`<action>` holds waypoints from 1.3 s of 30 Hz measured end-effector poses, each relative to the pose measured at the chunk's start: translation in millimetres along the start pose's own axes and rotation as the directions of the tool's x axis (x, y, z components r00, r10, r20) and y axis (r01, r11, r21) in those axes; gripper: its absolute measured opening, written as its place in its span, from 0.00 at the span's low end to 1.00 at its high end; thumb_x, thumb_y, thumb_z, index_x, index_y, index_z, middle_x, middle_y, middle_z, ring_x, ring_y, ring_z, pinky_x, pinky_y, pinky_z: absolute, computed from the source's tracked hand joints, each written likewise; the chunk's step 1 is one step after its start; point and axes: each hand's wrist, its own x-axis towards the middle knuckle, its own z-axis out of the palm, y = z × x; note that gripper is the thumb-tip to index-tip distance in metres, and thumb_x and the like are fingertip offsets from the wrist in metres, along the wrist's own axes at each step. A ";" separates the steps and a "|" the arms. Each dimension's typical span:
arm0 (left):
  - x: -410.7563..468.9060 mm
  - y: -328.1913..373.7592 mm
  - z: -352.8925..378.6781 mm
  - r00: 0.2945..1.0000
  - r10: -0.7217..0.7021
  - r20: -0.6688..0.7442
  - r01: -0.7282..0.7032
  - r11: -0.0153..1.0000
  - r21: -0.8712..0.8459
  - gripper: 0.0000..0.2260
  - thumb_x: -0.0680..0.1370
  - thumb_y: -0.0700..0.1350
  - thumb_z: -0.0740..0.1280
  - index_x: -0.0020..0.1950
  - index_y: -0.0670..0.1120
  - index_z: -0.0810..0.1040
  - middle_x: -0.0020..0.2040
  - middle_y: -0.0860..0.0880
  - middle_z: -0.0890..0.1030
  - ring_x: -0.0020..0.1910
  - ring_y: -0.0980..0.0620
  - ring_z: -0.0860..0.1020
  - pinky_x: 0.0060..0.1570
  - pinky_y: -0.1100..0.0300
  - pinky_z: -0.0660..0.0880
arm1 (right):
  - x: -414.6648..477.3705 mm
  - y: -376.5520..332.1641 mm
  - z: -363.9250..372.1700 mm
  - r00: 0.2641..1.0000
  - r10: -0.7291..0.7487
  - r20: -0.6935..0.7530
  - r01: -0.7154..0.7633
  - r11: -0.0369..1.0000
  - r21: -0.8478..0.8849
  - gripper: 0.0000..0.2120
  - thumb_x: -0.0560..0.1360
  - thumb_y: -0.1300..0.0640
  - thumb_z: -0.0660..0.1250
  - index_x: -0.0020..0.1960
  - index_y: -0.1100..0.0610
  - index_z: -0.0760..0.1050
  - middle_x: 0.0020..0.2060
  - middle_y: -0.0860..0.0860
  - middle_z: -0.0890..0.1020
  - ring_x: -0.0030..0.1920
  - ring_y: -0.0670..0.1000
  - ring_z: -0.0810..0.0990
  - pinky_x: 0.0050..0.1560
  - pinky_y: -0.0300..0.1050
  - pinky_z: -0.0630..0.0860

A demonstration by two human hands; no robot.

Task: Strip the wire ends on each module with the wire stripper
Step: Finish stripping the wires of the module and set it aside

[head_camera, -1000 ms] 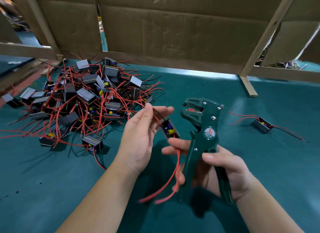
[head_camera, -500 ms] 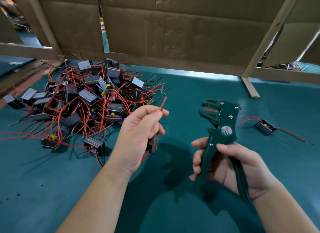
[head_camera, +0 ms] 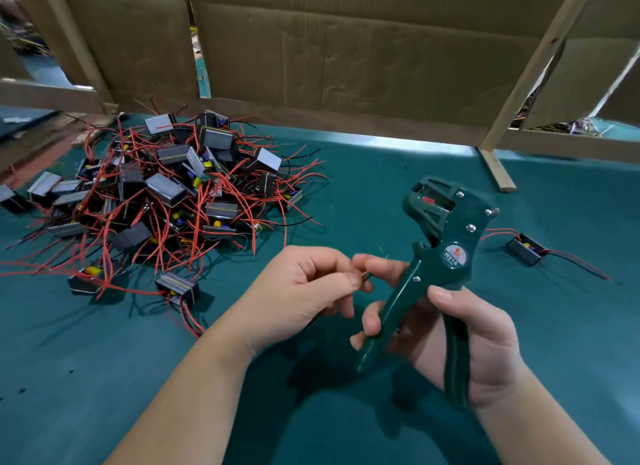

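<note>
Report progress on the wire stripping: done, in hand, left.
Done: perhaps one module, lying apart on the mat right of the wire stripper; whether its ends are bare is too small to tell. In hand: the left hand pinches a red wire, the right hand grips the stripper, wire not yet in its head. Left: the large pile of modules at the left.

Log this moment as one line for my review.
left hand: pinches red wire | right hand: grips stripper, head up, off wire | module pile: table left | lone module: table right
</note>
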 end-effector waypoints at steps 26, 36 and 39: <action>9.9 -15.9 -8.4 0.778 0.445 -0.443 -0.270 0.874 0.404 0.05 0.73 0.43 0.71 0.44 0.53 0.82 0.39 0.55 0.81 0.34 0.59 0.72 0.36 0.66 0.68 | -4.3 -13.1 -7.4 0.936 -0.158 -0.315 0.061 0.953 -0.297 0.16 0.65 0.61 0.72 0.51 0.64 0.81 0.52 0.69 0.80 0.42 0.64 0.82 0.46 0.62 0.78; 9.4 -11.0 0.3 0.839 0.340 -0.424 -0.303 0.940 0.154 0.04 0.73 0.44 0.70 0.43 0.53 0.83 0.40 0.51 0.81 0.37 0.44 0.73 0.40 0.55 0.70 | -5.1 -4.8 4.0 0.934 0.327 -0.144 -0.351 0.916 -0.197 0.20 0.64 0.56 0.77 0.50 0.65 0.78 0.41 0.67 0.79 0.47 0.71 0.80 0.47 0.60 0.77; 9.2 -9.6 -2.1 0.824 0.371 -0.427 -0.307 0.927 0.213 0.04 0.74 0.44 0.70 0.44 0.54 0.82 0.40 0.50 0.80 0.37 0.38 0.71 0.38 0.50 0.68 | -6.6 -4.4 4.0 0.940 0.324 -0.103 -0.339 0.914 -0.223 0.18 0.66 0.55 0.76 0.50 0.65 0.77 0.40 0.66 0.79 0.42 0.67 0.80 0.47 0.60 0.76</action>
